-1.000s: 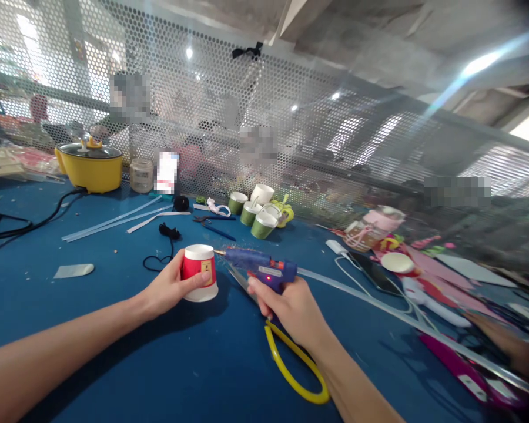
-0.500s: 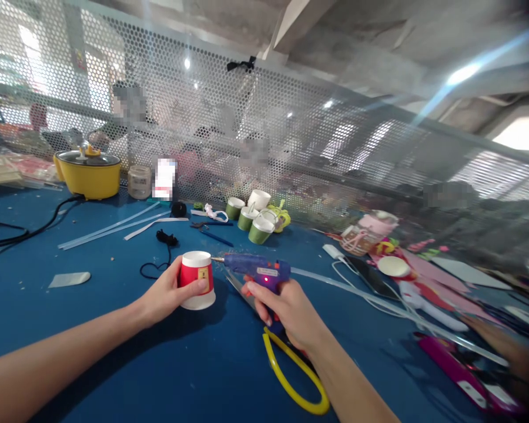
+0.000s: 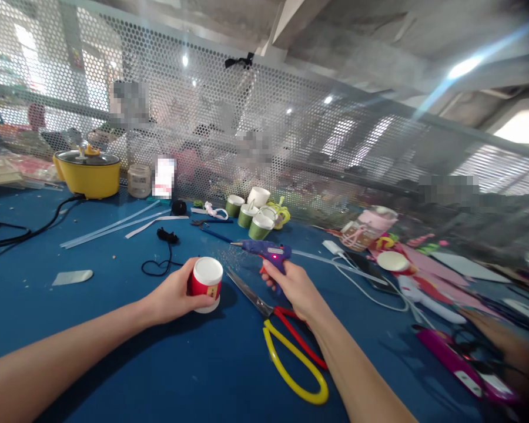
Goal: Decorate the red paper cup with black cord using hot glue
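Observation:
My left hand point(image 3: 174, 295) is wrapped around a red and white paper cup point(image 3: 206, 281), which is upside down with its white base facing up. A small yellow label shows on its front. My right hand point(image 3: 290, 286) grips a blue hot glue gun point(image 3: 264, 249) by its handle; a red light glows on its side and a long clear glue stick point(image 3: 330, 262) runs out of its back. The gun's nozzle points left, apart from the cup. Between my hands, large scissors point(image 3: 249, 289) with red and yellow handles lie on the table.
Green-and-white cups point(image 3: 261, 227) stand near the perforated metal screen point(image 3: 194, 117). A yellow electric pot point(image 3: 91, 176), a jar point(image 3: 139, 180) and a lit phone point(image 3: 164, 177) are at the back left. Black cord point(image 3: 167, 237) lies behind the cup. A purple power strip point(image 3: 449, 358) and another person's arm are at right.
The glue gun has moved away from the cup, up and to the right, uncovering more of the scissors. My left hand has shifted the cup slightly right and tilted its base toward me.

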A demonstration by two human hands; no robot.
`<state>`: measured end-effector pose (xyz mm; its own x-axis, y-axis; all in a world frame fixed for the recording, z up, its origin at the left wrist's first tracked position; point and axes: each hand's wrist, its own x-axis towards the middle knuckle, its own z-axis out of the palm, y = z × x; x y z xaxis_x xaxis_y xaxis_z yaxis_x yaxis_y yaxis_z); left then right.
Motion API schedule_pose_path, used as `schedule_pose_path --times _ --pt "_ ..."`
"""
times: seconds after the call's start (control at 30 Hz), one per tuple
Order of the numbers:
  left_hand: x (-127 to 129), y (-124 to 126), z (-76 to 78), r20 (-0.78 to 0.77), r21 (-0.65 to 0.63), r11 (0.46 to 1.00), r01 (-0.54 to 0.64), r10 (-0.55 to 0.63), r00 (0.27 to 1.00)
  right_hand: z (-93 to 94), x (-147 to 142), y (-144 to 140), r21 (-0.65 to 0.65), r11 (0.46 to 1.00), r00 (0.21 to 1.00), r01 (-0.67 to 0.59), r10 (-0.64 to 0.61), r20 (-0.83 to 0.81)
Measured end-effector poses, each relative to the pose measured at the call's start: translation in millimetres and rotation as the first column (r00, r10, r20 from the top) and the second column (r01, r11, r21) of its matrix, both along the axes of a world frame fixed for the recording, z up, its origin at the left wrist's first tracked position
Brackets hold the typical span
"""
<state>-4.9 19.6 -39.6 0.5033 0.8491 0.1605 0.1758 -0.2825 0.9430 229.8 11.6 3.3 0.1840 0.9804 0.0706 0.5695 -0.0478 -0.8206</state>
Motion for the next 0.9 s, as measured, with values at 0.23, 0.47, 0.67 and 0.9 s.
schedule_pose_path --times 0.23,0.47,0.67,0.9 --pt "-28 18 18.5 -0.491 0.390 0.907 0.160 0.058 0.869 -12.5 10 15 -0.046 0.997 0.960 0.063 -0.048 0.277" --pt "-52 56 16.8 -0.578 0.542 0.839 0.053 0.327 0.748 -17.2 17 32 -0.019 0.993 0.843 0.119 -0.091 0.530" --pt "-29 58 -5.2 -0.538 0.580 0.814 0.010 0.374 0.755 -22.8 16 36 -0.032 0.991 0.788 0.132 -0.086 0.609" --pt "-32 46 24.8 -0.347 0.600 0.778 -0.187 0.463 0.815 3.9 -2 17 0.121 0.993 0.794 -0.011 -0.065 0.605"
